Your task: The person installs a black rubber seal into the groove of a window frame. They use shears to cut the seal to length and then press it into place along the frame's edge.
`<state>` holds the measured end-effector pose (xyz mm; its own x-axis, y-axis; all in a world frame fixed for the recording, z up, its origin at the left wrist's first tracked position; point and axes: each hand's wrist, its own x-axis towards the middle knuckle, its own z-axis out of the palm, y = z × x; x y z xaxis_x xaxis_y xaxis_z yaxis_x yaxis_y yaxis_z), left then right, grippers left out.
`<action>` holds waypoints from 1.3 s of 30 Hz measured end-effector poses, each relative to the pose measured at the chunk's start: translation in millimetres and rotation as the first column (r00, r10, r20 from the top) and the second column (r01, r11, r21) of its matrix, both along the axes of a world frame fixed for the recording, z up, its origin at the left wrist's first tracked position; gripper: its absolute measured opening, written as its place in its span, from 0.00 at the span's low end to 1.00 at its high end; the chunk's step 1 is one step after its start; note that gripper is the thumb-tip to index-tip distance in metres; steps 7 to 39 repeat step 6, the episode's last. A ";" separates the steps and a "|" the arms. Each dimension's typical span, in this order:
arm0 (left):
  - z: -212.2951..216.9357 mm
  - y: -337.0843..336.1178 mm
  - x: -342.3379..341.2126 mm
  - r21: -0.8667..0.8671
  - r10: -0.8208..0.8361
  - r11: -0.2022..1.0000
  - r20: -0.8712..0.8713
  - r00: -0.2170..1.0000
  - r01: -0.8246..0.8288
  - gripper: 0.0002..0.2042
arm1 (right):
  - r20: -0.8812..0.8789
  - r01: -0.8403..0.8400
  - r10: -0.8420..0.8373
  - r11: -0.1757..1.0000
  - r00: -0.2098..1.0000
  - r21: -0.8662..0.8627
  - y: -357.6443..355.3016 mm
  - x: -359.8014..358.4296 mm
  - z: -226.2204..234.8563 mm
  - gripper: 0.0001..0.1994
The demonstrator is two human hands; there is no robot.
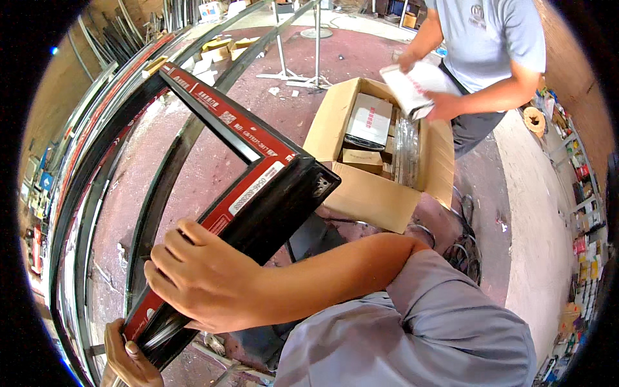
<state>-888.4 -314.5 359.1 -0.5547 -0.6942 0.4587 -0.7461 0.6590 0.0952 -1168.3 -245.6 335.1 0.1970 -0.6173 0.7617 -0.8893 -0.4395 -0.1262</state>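
A black window frame point(277, 219) with red printed film and a white label strip along its face stands tilted before me, its corner pointing right. My right hand point(200, 274) reaches across from the right and lies closed over the frame's lower bar, fingers curled round its edge. Lower and farther left, my left hand point(132, 361) grips the lower end of the same bar, thumb on the near side; part of it is cut off by the picture's rim. Shiny strips point(161, 334) show on the bar between the hands. I cannot make out what they are.
An open cardboard box point(364, 193) with white packages and clear-wrapped pieces stands ahead right. Beside it a co-worker point(490, 39) holds a white package point(416, 87). Long dark profiles point(167, 168) run along the left. Cables point(464, 248) lie on the floor, and a metal stand point(316, 51) is beyond.
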 end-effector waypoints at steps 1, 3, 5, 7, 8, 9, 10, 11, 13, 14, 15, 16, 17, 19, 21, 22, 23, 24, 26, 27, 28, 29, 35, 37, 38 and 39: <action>0.3 -2.5 4.1 -0.012 0.018 1.000 0.008 1.000 -0.018 0.33 | 0.011 -0.001 0.001 1.000 1.000 0.013 0.7 1.2 -0.2 0.27; 2.7 -0.4 -0.9 -0.064 0.001 0.998 0.000 1.000 -0.001 0.33 | 0.006 -0.008 0.008 1.000 1.000 0.016 -1.8 5.6 3.2 0.26; 7.7 -9.8 9.2 0.058 0.032 0.998 0.083 0.996 -0.037 0.34 | 0.006 -0.008 0.007 1.000 1.000 0.008 -3.5 6.7 1.7 0.28; 13.4 -11.8 13.5 0.200 0.041 0.977 0.142 0.989 -0.069 0.35 | 0.006 -0.008 0.008 1.000 1.000 0.013 -4.1 6.2 0.4 0.28; 13.4 -11.8 13.5 0.200 0.041 0.977 0.142 0.989 -0.069 0.35 | 0.006 -0.008 0.008 1.000 1.000 0.013 -4.1 6.2 0.4 0.28; 13.4 -11.8 13.5 0.200 0.041 0.977 0.142 0.989 -0.069 0.35 | 0.006 -0.008 0.008 1.000 1.000 0.013 -4.1 6.2 0.4 0.28; 13.4 -11.8 13.5 0.200 0.041 0.977 0.142 0.989 -0.069 0.35 | 0.006 -0.008 0.008 1.000 1.000 0.013 -4.1 6.2 0.4 0.28; 13.4 -11.8 13.5 0.200 0.041 0.977 0.142 0.989 -0.069 0.35 | 0.006 -0.008 0.008 1.000 1.000 0.013 -4.1 6.2 0.4 0.28; 13.4 -11.8 13.5 0.200 0.041 0.977 0.142 0.989 -0.069 0.35 | 0.006 -0.008 0.008 1.000 1.000 0.013 -4.1 6.2 0.4 0.28; 13.4 -11.8 13.5 0.200 0.041 0.977 0.142 0.989 -0.069 0.35 | 0.006 -0.008 0.008 1.000 1.000 0.013 -4.1 6.2 0.4 0.28; 13.4 -11.8 13.5 0.200 0.041 0.977 0.142 0.989 -0.069 0.35 | 0.006 -0.008 0.008 1.000 1.000 0.013 -4.1 6.2 0.4 0.28; 13.4 -11.8 13.5 0.200 0.041 0.977 0.142 0.989 -0.069 0.35 | 0.006 -0.008 0.008 1.000 1.000 0.013 -4.1 6.2 0.4 0.28; 13.4 -11.8 13.5 0.200 0.041 0.977 0.142 0.989 -0.069 0.35 | 0.006 -0.008 0.008 1.000 1.000 0.013 -4.1 6.2 0.4 0.28; 13.4 -11.8 13.5 0.200 0.041 0.977 0.142 0.989 -0.069 0.35 | 0.006 -0.008 0.008 1.000 1.000 0.013 -4.1 6.2 0.4 0.28; 13.4 -11.8 13.5 0.200 0.041 0.977 0.142 0.989 -0.069 0.35 | 0.006 -0.008 0.008 1.000 1.000 0.013 -4.1 6.2 0.4 0.28; 13.4 -11.8 13.5 0.200 0.041 0.977 0.142 0.989 -0.069 0.35 | 0.006 -0.008 0.008 1.000 1.000 0.013 -4.1 6.2 0.4 0.28; 13.4 -11.8 13.5 0.200 0.041 0.977 0.142 0.989 -0.069 0.35 | 0.006 -0.008 0.008 1.000 1.000 0.013 -4.1 6.2 0.4 0.28; 13.4 -11.8 13.5 0.200 0.041 0.977 0.142 0.989 -0.069 0.35 | 0.006 -0.008 0.008 1.000 1.000 0.013 -4.1 6.2 0.4 0.28; 13.4 -11.8 13.5 0.200 0.041 0.977 0.142 0.989 -0.069 0.35 | 0.006 -0.008 0.008 1.000 1.000 0.013 -4.1 6.2 0.4 0.28; 13.4 -11.8 13.5 0.200 0.041 0.977 0.142 0.989 -0.069 0.35 | 0.006 -0.008 0.008 1.000 1.000 0.013 -4.1 6.2 0.4 0.28; 13.4 -11.8 13.5 0.200 0.041 0.977 0.142 0.989 -0.069 0.35 | 0.006 -0.008 0.008 1.000 1.000 0.013 -4.1 6.2 0.4 0.28; 13.4 -11.8 13.5 0.200 0.041 0.977 0.142 0.989 -0.069 0.35 | 0.006 -0.008 0.008 1.000 1.000 0.013 -4.1 6.2 0.4 0.28; 13.4 -11.8 13.5 0.200 0.041 0.977 0.142 0.989 -0.069 0.35 | 0.006 -0.008 0.008 1.000 1.000 0.013 -4.1 6.2 0.4 0.28; 13.4 -11.8 13.5 0.200 0.041 0.977 0.142 0.989 -0.069 0.35 | 0.006 -0.008 0.008 1.000 1.000 0.013 -4.1 6.2 0.4 0.28; 13.4 -11.8 13.5 0.200 0.041 0.977 0.142 0.989 -0.069 0.35 | 0.006 -0.008 0.008 1.000 1.000 0.013 -4.1 6.2 0.4 0.28; 13.4 -11.8 13.5 0.200 0.041 0.977 0.142 0.989 -0.069 0.35 | 0.006 -0.008 0.008 1.000 1.000 0.013 -4.1 6.2 0.4 0.28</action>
